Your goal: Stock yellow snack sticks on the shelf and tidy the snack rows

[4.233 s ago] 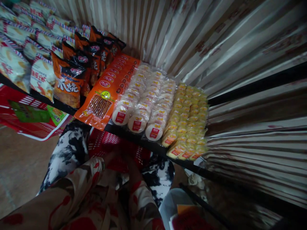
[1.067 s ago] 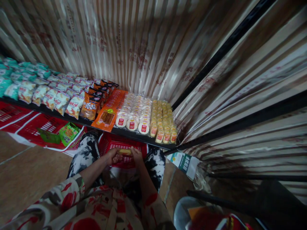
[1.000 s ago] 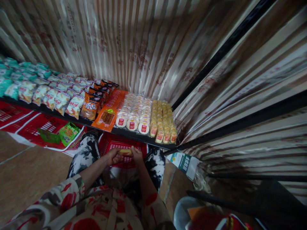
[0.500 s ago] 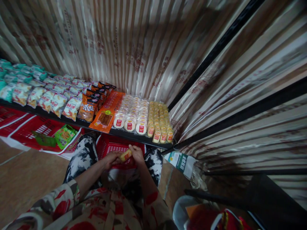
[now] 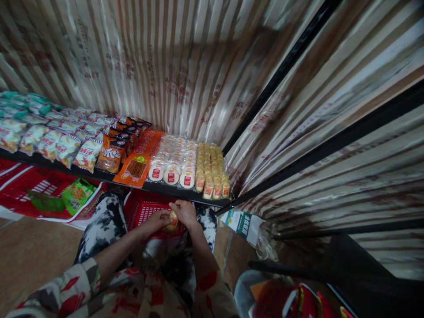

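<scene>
A striped curtain (image 5: pixel 132 57) forms the backdrop, hanging behind a long black shelf (image 5: pixel 162 190). Under the shelf's left part lies a red basket (image 5: pixel 20 187); a second red basket (image 5: pixel 130 210) sits between the person's knees, partly beneath the shelf edge. On the shelf, from left to right, stand white snack bags (image 5: pixel 48 143), orange-and-black bags (image 5: pixel 111 154), a flat orange packet (image 5: pixel 135 163), three rows of round white wafers (image 5: pixel 171 174) in clear wrap, and rows of yellow packets (image 5: pixel 212 170) with red labels at the right end. A green packet (image 5: pixel 77 194) rests in the left-hand basket. The right hand (image 5: pixel 183 212) grips the upper end of a small yellow packet (image 5: pixel 173 218), while the left hand (image 5: pixel 159 219) holds its left side with bent fingers. This small packet, set steeply between the two hands, is above the basket at the knees and resembles the yellow packets on the shelf.
</scene>
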A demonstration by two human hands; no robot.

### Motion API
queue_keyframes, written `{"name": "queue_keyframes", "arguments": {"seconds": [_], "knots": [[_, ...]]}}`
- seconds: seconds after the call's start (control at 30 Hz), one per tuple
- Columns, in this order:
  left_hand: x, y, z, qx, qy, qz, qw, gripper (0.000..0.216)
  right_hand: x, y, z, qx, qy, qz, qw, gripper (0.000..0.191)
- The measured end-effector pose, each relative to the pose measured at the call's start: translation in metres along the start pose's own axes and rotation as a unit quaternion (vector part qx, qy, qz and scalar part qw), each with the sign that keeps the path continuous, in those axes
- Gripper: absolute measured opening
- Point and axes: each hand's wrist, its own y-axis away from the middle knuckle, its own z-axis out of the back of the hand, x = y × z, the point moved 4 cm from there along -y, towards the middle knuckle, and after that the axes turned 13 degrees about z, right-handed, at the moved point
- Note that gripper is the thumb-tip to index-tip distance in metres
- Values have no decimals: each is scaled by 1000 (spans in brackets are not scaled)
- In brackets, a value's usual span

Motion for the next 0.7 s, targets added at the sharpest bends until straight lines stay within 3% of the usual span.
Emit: {"name": "queue_keyframes", "arguments": {"seconds": [0.27, 0.5, 0.7], "knots": [[-10, -18, -14, -59, -13, -67, 996, 19, -1, 5, 20, -60, -21, 24, 998, 30], [-42, -18, -29, -82, -20, -108, 991, 18, -8, 16, 33, -201, -94, 11, 975, 40], [-62, -26, -36, -184, -152, -183, 954, 20, -15, 28, 33, -324, -94, 20, 941, 37]]}}
